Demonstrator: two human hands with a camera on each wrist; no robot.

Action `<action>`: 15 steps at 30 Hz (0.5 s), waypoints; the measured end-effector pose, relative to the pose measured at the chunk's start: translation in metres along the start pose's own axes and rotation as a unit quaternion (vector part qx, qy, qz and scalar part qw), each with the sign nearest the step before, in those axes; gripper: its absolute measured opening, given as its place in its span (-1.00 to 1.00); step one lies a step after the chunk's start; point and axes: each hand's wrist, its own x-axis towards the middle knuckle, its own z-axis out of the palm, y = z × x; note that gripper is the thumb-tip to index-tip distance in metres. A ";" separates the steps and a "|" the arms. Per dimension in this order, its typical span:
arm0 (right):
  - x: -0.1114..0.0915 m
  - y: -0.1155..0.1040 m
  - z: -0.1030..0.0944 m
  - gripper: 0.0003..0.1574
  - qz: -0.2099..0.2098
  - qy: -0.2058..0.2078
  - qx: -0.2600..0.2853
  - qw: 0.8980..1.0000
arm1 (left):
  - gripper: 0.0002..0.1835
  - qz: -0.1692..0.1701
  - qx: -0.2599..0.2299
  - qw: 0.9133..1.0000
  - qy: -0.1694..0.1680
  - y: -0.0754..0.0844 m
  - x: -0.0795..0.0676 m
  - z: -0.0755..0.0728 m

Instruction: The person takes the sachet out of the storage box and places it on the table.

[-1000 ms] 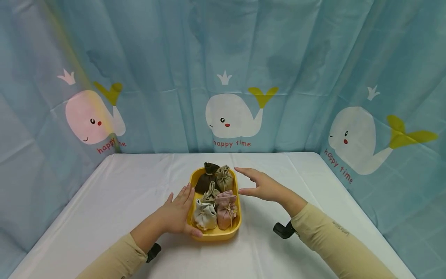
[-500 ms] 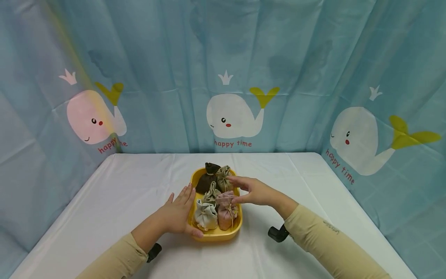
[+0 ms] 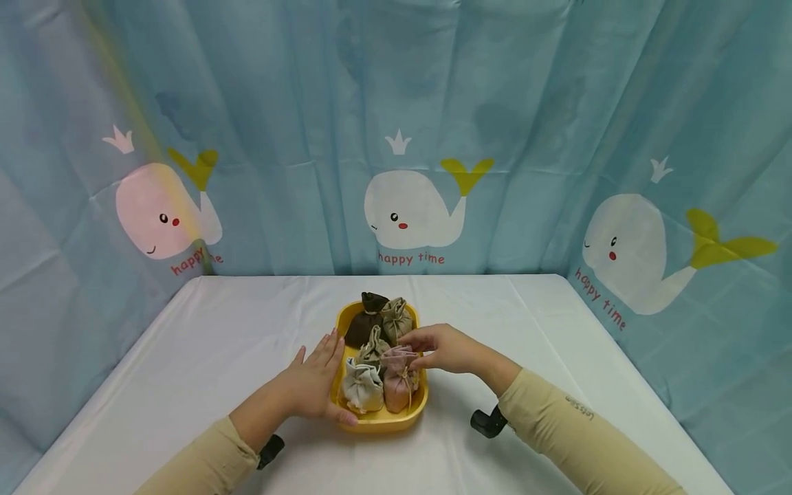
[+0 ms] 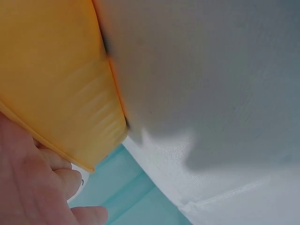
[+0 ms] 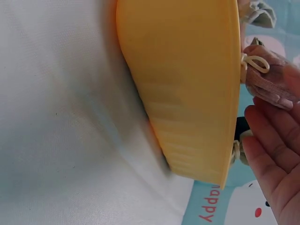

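Five cloth bags [image 3: 372, 349] sit in the yellow tray [image 3: 385, 425], lower centre, none lifted out; the left hand [image 3: 312, 386], straight-fingered, merely touches its left side; the right hand [image 3: 448, 349], thumb and fingers parted, flanks the pink bag [image 3: 398, 390], ungripped.

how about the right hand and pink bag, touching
Cannot tell: the right hand overlaps the pink bag in the head and right wrist views, but neither shows contact or a gap plainly.
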 end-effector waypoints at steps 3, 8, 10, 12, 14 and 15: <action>0.000 0.001 0.001 -0.51 -0.011 0.003 -0.010 1.000 | 0.50 0.000 -0.002 1.000 -0.001 0.000 0.000 0.000; 0.002 0.004 0.003 -0.60 -0.033 0.001 -0.012 0.999 | 0.49 0.005 -0.013 1.000 0.000 0.001 0.000 -0.001; 0.002 0.004 0.004 -0.65 -0.030 0.003 -0.013 0.999 | 0.49 0.003 -0.008 1.000 -0.001 0.001 0.000 -0.001; 0.002 0.004 0.005 -0.73 -0.025 0.010 -0.019 0.999 | 0.49 0.003 -0.004 1.000 -0.002 0.000 0.001 -0.001; 0.002 0.003 0.005 -0.79 -0.021 0.019 -0.023 0.999 | 0.49 0.002 -0.004 1.000 -0.002 0.000 0.000 0.000; 0.002 0.003 0.006 -0.81 -0.022 0.022 -0.023 0.999 | 0.49 0.001 -0.004 1.000 -0.004 0.000 0.000 0.000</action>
